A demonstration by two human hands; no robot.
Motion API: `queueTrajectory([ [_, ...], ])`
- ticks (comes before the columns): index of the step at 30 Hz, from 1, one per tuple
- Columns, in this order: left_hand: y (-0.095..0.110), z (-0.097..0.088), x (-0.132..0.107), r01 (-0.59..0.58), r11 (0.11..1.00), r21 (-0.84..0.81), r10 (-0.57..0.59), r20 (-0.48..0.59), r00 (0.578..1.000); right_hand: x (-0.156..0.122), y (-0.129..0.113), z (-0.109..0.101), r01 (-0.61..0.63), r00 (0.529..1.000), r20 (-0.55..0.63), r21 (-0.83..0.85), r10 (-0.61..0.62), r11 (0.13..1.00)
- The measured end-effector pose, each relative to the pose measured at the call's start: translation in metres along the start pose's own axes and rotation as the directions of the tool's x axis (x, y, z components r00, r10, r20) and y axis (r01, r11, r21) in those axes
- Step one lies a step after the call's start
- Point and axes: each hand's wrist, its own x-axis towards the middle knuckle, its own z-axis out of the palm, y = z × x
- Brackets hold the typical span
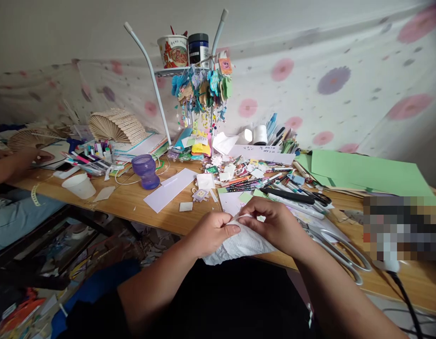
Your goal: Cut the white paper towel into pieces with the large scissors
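A thin, crumpled white tissue hangs between both my hands at the table's front edge, just above my lap. My left hand pinches it near its top with thumb and fingers. Close beside it, my right hand grips the same tissue, thumb against curled fingers. The fingertips nearly meet, and whatever lies between them is hidden. Large silver scissors lie just right of my right hand. Beyond my hands are loose paper pieces and a black-handled tool.
Pens and paper scraps crowd the wooden table. A purple cup and a white cup stand left. Green card sheets lie right. Trinkets hang from a rack at the back. Another person's hand is far left.
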Motion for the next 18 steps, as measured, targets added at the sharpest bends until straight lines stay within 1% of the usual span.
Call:
queueTrajectory([
  [3, -0.002, 0.002, -0.001, -0.018, 0.998, 0.052, 0.018, -0.011, 1.000, 0.000, 0.001, 0.000, -0.041, 0.999, -0.011, 0.018, 0.042, 0.999],
  [6, -0.005, 0.005, -0.002, 0.001, 0.999, 0.044, -0.001, 0.011, 1.000, -0.001, 0.005, 0.001, -0.069, 0.997, -0.031, 0.073, 0.071, 0.995],
  [8, -0.008, 0.006, -0.002, 0.047, 0.999, 0.019, -0.047, 0.042, 0.998, -0.001, 0.008, -0.001, -0.091, 0.993, -0.055, 0.154, 0.100, 0.984],
  [10, -0.010, 0.007, -0.002, 0.079, 0.997, -0.015, -0.078, 0.051, 0.996, -0.002, 0.010, -0.005, -0.116, 0.987, -0.074, 0.270, 0.140, 0.956],
  [12, -0.011, 0.008, -0.003, 0.083, 0.993, -0.086, -0.081, 0.022, 0.996, -0.004, 0.013, -0.011, -0.149, 0.979, -0.065, 0.411, 0.192, 0.899],
  [14, -0.010, 0.009, -0.003, 0.069, 0.977, -0.203, -0.074, -0.020, 0.997, -0.009, 0.016, -0.014, -0.193, 0.967, -0.031, 0.556, 0.252, 0.809],
  [16, -0.009, 0.011, -0.003, 0.049, 0.948, -0.315, -0.068, -0.049, 0.996, -0.016, 0.021, -0.010, -0.238, 0.949, 0.000, 0.656, 0.315, 0.716],
  [18, -0.009, 0.012, -0.003, 0.026, 0.933, -0.358, -0.050, -0.060, 0.997, -0.022, 0.025, -0.002, -0.257, 0.921, -0.029, 0.704, 0.388, 0.663],
])
